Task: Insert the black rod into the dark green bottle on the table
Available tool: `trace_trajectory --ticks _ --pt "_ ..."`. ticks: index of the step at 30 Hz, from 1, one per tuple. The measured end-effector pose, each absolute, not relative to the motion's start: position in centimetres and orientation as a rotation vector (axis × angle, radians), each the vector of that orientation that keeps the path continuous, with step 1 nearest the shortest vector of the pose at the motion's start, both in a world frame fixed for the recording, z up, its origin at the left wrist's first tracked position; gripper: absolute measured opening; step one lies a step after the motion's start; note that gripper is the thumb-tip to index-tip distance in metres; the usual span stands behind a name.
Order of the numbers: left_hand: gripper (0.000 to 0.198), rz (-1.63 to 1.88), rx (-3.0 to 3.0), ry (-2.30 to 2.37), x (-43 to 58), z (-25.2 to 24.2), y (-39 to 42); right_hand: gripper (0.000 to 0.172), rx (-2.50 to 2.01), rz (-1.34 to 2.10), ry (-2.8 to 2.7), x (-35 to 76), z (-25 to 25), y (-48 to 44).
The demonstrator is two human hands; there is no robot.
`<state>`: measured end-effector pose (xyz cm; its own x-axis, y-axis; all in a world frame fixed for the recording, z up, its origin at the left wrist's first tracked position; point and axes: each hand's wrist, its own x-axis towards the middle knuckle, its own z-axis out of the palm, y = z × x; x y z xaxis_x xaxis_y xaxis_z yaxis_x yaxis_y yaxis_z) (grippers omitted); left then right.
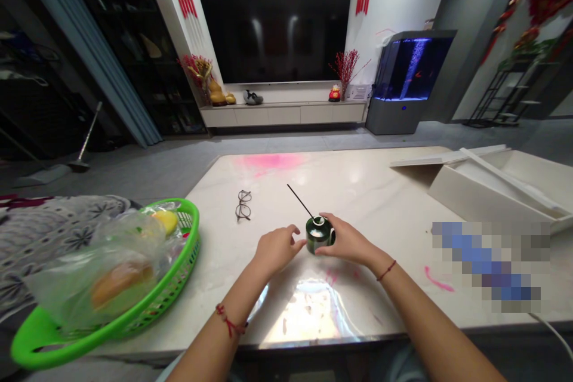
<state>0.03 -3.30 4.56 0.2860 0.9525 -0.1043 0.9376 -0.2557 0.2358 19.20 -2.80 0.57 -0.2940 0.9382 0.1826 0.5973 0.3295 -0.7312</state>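
A small dark green glass reed diffuser bottle (pixel 317 239) with a white ring at its mouth stands upright on the marble-patterned table (pixel 371 191). One thin black stick (pixel 299 199) leans out of its neck toward the upper left. My right hand (pixel 351 243) is curled around the bottle's right side, thumb at the front and fingers behind. On the other side, my left hand (pixel 277 248) has its thumb and forefinger apart, with the thumb tip at or very close to the glass. Nothing shows in the left hand.
A pair of glasses (pixel 243 206) lies left of the bottle. A green basket (pixel 196 230) with bagged food takes up the table's left side. At the right are an open white box (pixel 487 191) and a blurred-out blue object (pixel 486 265). Pink smears mark the tabletop.
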Motion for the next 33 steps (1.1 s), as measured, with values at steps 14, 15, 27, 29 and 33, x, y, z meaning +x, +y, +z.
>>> trace_trajectory --ticks 14,15,27,29,33 --pt "0.035 0.229 2.138 1.605 0.0 3.9 -2.7 0.058 -1.655 0.513 -1.906 16.9 2.4 -4.2" --pt "0.035 0.235 2.105 1.594 -0.4 4.1 -2.5 0.055 -1.7 0.461 -1.895 16.6 2.5 -4.3" --pt "0.037 0.186 2.115 1.707 -2.9 4.6 -1.6 0.052 -1.662 0.445 -1.927 16.6 2.2 -3.6" --pt "0.037 0.198 2.12 1.671 -2.8 4.5 -1.6 0.06 -1.655 0.462 -1.946 17.0 2.1 -3.1" --pt "0.037 0.189 2.117 1.66 -2.8 4.7 -1.6 0.067 -1.647 0.537 -1.928 17.4 1.7 -2.0"
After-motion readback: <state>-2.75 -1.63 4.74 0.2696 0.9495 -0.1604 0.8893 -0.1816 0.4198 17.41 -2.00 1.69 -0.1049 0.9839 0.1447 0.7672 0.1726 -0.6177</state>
